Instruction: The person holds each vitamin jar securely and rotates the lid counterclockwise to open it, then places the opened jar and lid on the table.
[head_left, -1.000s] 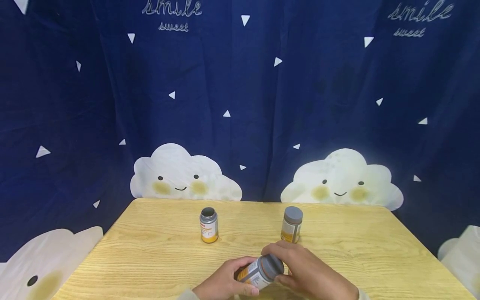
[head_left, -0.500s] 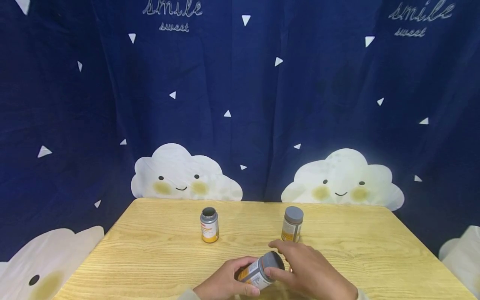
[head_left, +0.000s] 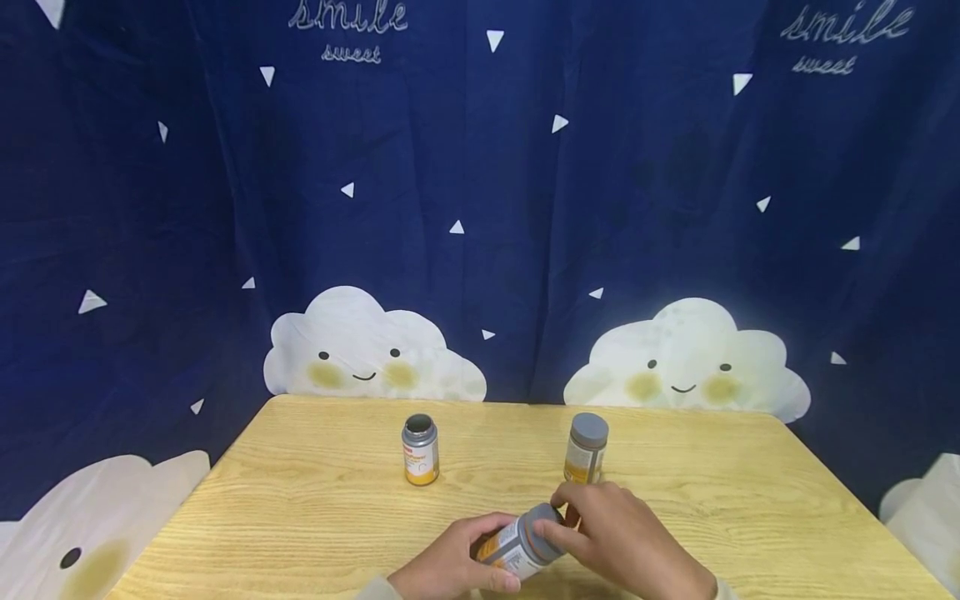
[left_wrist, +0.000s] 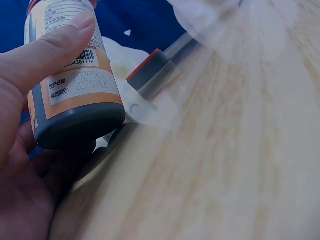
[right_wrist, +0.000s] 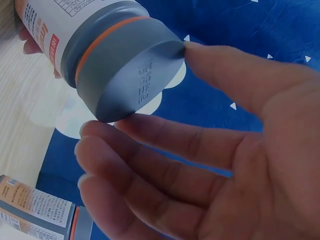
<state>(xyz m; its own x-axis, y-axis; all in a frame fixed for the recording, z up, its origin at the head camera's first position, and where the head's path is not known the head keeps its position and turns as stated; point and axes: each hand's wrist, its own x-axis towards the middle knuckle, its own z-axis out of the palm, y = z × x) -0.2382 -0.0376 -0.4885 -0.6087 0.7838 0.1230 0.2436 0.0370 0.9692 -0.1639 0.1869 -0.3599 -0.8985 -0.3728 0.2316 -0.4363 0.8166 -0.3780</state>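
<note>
My left hand [head_left: 453, 560] grips a small grey, white and orange bottle [head_left: 516, 552], tilted with its capped end up to the right. In the left wrist view its thumb [left_wrist: 70, 37] lies across the bottle's printed label. My right hand [head_left: 626, 533] pinches the grey cap [right_wrist: 132, 75] on this bottle between thumb and fingertips; its other fingers [right_wrist: 115, 195] are bent below the cap. An orange ring shows under the cap.
An uncapped bottle [head_left: 421, 454] stands at the back left of the wooden table [head_left: 315, 492]. A capped bottle [head_left: 587, 446] stands behind my right hand. A grey cap-like piece with an orange edge [left_wrist: 149, 67] lies beyond the held bottle. A blue curtain [head_left: 480, 167] hangs behind.
My right hand's fingers have come off the cap, shifted round to the right and closed on its edge again. My left hand keeps holding the bottle in place.
</note>
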